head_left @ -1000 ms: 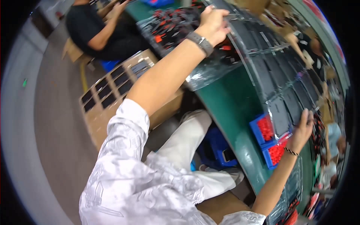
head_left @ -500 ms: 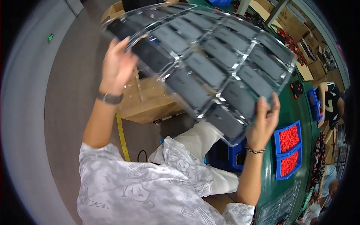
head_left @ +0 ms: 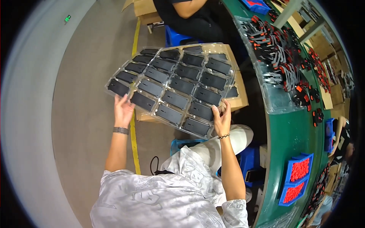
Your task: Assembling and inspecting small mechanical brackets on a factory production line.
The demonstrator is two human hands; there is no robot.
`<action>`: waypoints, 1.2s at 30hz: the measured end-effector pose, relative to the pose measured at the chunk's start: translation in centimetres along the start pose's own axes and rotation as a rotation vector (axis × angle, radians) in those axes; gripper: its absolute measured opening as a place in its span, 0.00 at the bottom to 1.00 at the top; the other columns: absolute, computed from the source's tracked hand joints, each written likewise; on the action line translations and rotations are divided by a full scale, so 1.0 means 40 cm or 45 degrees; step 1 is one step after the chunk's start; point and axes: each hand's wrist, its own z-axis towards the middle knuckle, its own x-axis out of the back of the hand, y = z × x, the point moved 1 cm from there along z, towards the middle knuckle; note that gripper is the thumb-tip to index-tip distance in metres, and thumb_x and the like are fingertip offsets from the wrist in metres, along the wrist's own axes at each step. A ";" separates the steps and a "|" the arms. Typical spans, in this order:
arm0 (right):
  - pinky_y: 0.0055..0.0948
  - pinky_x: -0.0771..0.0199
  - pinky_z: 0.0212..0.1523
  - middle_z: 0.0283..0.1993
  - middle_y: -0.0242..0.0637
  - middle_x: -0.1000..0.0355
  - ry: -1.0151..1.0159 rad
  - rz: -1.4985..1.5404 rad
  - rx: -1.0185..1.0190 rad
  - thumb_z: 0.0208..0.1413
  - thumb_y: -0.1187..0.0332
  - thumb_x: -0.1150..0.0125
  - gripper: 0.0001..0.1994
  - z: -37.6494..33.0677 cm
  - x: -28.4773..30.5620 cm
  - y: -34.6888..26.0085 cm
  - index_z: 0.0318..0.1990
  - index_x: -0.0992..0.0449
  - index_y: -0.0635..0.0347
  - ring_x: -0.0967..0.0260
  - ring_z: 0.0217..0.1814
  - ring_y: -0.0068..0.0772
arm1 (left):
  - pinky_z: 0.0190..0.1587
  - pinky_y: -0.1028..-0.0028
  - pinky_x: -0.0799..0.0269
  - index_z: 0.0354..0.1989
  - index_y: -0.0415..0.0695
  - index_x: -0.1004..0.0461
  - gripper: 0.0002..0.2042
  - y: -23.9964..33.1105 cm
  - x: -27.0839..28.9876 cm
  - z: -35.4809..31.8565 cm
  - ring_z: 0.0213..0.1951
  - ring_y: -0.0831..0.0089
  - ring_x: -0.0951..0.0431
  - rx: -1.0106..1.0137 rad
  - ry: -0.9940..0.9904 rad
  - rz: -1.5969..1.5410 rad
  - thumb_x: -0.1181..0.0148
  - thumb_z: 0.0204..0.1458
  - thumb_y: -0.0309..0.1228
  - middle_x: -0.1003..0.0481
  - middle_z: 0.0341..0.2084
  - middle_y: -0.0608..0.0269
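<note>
Between my two hands is a wide clear plastic tray [head_left: 157, 109] with several black rectangular plastic pieces [head_left: 182, 85] sitting in its pockets. My left hand [head_left: 123, 112] grips the near left edge of it, the thumb and fingers partly hidden by the rim. At the near right corner my right hand [head_left: 222, 119] is closed on the rim with its thumb on top. Under and behind the tray stands an open cardboard box [head_left: 240, 93]; the tray covers most of it, and I cannot tell whether they touch.
Along the right runs a green workbench [head_left: 281, 140] bearing blue bins [head_left: 285, 193] of small red parts and a clear tray of black-and-red assemblies [head_left: 281, 57]. A person in dark clothes [head_left: 190, 26] sits ahead near a blue stool [head_left: 175, 38]. A yellow floor line [head_left: 134, 146] passes on the left.
The tray has come down from high up and levelled out over the cardboard box. Both hands have moved lower with it, and the view has shifted, bringing more of the bench into sight.
</note>
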 end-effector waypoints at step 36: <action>0.38 0.25 0.46 0.43 0.48 0.21 -0.133 -0.798 -0.156 0.59 0.55 0.40 0.24 0.509 0.147 0.051 0.58 0.25 0.59 0.24 0.43 0.51 | 0.47 0.78 0.29 0.49 0.40 0.27 0.12 0.029 -0.044 -0.038 0.39 0.78 0.27 -0.190 0.147 1.512 0.39 0.62 0.32 0.24 0.38 0.65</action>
